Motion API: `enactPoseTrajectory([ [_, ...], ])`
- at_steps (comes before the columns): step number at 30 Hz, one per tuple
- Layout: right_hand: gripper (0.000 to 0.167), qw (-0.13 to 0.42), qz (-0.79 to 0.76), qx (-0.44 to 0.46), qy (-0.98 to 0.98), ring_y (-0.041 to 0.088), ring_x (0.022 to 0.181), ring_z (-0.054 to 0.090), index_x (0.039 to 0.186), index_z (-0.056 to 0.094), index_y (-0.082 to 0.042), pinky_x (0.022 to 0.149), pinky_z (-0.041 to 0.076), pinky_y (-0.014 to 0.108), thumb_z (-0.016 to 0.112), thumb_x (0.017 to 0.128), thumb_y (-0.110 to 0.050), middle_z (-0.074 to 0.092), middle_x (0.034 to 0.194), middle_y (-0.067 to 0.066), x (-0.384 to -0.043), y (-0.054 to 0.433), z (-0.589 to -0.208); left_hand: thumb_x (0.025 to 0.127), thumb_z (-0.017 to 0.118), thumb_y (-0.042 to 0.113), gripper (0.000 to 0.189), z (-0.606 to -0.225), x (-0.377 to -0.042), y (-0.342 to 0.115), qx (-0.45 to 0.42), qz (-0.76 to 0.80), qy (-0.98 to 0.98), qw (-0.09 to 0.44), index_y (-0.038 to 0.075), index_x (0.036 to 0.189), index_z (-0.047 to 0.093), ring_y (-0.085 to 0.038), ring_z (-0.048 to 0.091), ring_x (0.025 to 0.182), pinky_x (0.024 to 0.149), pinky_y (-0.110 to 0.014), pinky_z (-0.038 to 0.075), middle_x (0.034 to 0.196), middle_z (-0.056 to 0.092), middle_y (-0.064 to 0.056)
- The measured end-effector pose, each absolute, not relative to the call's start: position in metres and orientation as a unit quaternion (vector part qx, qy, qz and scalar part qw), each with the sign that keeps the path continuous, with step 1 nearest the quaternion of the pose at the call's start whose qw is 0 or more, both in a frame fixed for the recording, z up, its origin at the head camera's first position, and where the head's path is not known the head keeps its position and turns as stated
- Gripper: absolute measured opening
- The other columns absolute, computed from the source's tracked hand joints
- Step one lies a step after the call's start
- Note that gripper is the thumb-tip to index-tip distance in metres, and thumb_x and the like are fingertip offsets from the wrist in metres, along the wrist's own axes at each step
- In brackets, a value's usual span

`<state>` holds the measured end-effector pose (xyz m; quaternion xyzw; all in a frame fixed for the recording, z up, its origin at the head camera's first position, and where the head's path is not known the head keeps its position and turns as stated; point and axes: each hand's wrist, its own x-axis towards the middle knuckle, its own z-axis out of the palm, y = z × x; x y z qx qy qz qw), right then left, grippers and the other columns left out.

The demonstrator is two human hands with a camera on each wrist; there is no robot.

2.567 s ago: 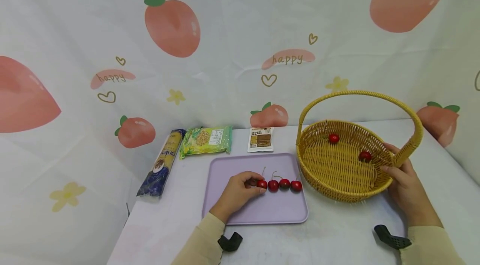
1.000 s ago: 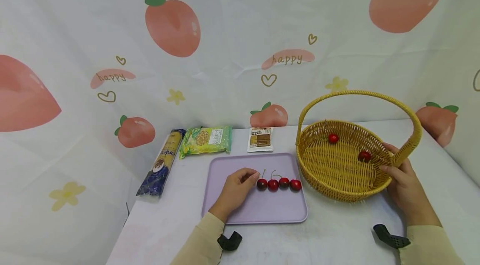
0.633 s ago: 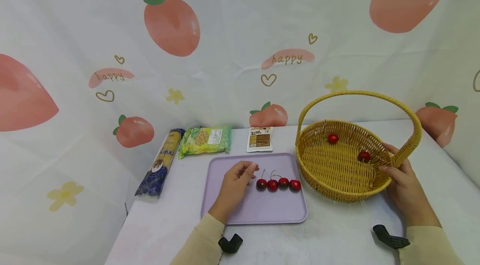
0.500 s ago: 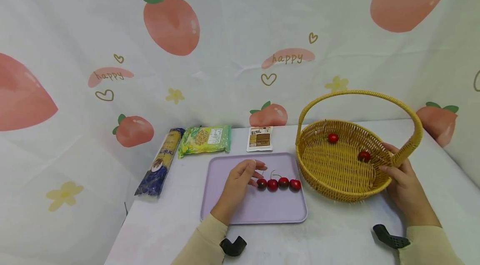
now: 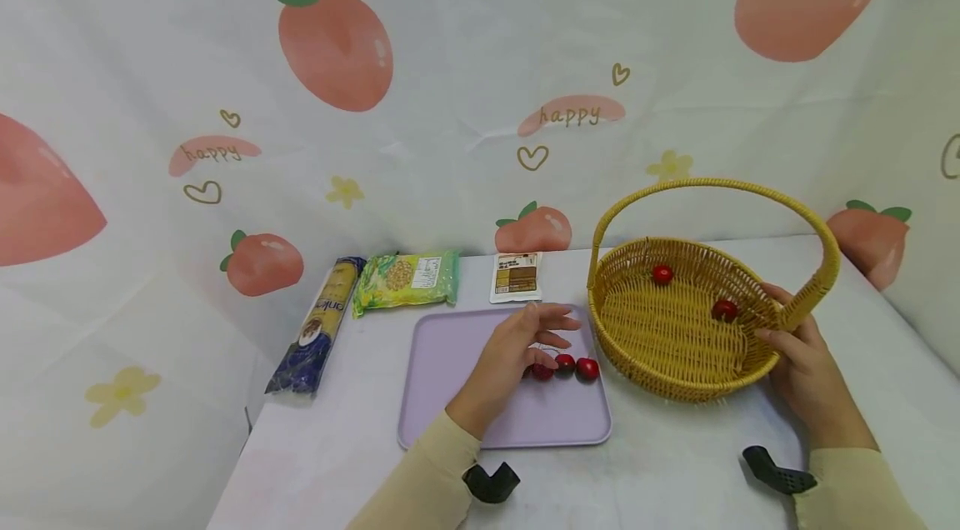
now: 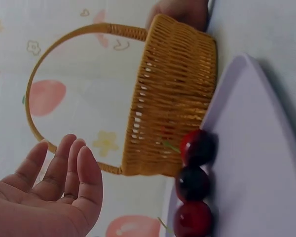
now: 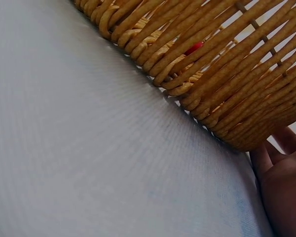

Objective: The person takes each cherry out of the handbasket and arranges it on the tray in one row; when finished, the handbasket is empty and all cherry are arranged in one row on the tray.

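Observation:
My left hand (image 5: 504, 363) hovers over the lilac tray (image 5: 442, 380) with its fingers loosely spread and nothing in them. A row of several red cherries (image 5: 587, 370) lies on the tray's right side, partly hidden behind that hand in the head view. In the left wrist view the fingers stand apart from the dark red cherries (image 6: 193, 182). My right hand (image 5: 806, 380) grips the right rim of the yellow wicker basket (image 5: 675, 347), thumb inside and fingers outside. Two cherries sit in the basket, one near the back (image 5: 662, 274) and another cherry (image 5: 724, 311) on the right.
Behind the tray lie a green and yellow packet (image 5: 408, 280) and a small white and brown sachet (image 5: 516, 277). A long blue and gold pasta bag (image 5: 318, 326) lies at the left. The basket's tall arched handle (image 5: 712, 182) rises beside the tray.
My left hand has let go of the leftmost cherry, drawn back, then spread its fingers and moved right above the row. The right hand has kept its hold on the basket.

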<state>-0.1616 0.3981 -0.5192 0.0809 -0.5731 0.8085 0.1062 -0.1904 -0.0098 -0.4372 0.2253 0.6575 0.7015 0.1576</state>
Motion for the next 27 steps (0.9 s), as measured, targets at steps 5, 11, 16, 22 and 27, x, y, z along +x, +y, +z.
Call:
enactPoseTrajectory([
  [5, 0.06, 0.107, 0.812, 0.085, -0.567, 0.011, 0.13, 0.055, 0.164, 0.043, -0.014, 0.097, 0.051, 0.021, 0.039, 0.109, 0.012, 0.052, 0.151, 0.002, -0.162, 0.399, -0.519, 0.119, 0.034, 0.05, 0.065, -0.426, -0.201, 0.014, 0.253, 0.693, 0.655, 0.163, -0.001, 0.151, 0.059, -0.026, 0.067, 0.113, 0.083, -0.033, 0.058, 0.137, 0.07, -0.014],
  [11, 0.06, 0.103, 0.81, 0.078, -0.571, 0.01, 0.132, 0.052, 0.165, 0.042, -0.015, 0.099, 0.049, 0.02, 0.04, 0.11, 0.01, 0.05, 0.152, 0.001, -0.162, 0.398, -0.519, 0.119, 0.034, 0.049, 0.062, -0.418, -0.21, 0.045, 0.277, 0.683, 0.652, 0.177, 0.002, 0.15, 0.06, -0.033, 0.067, 0.12, 0.086, -0.038, 0.06, 0.137, 0.071, -0.007],
  [16, 0.06, 0.101, 0.81, 0.073, -0.573, 0.011, 0.134, 0.05, 0.165, 0.041, -0.015, 0.099, 0.048, 0.019, 0.041, 0.11, 0.01, 0.047, 0.153, 0.002, -0.164, 0.396, -0.518, 0.117, 0.034, 0.057, 0.068, -0.417, -0.218, 0.07, 0.27, 0.707, 0.619, 0.209, 0.005, 0.15, 0.063, -0.04, 0.064, 0.124, 0.085, -0.034, 0.058, 0.132, 0.073, 0.0],
  [22, 0.061, 0.104, 0.805, 0.068, -0.58, 0.011, 0.133, 0.05, 0.165, 0.041, -0.016, 0.099, 0.048, 0.019, 0.042, 0.11, 0.009, 0.047, 0.153, 0.002, -0.164, 0.396, -0.518, 0.116, 0.031, 0.061, 0.071, -0.417, -0.228, 0.099, 0.268, 0.713, 0.606, 0.228, 0.008, 0.149, 0.064, -0.024, 0.07, 0.114, 0.082, -0.032, 0.059, 0.133, 0.073, -0.002],
  [27, 0.06, 0.105, 0.806, 0.067, -0.578, 0.012, 0.133, 0.049, 0.165, 0.042, -0.015, 0.099, 0.048, 0.019, 0.042, 0.11, 0.009, 0.047, 0.154, 0.002, -0.164, 0.398, -0.518, 0.116, 0.028, 0.062, 0.072, -0.41, -0.236, 0.124, 0.274, 0.695, 0.623, 0.232, 0.009, 0.15, 0.063, -0.013, 0.07, 0.11, 0.085, -0.037, 0.061, 0.133, 0.073, 0.001],
])
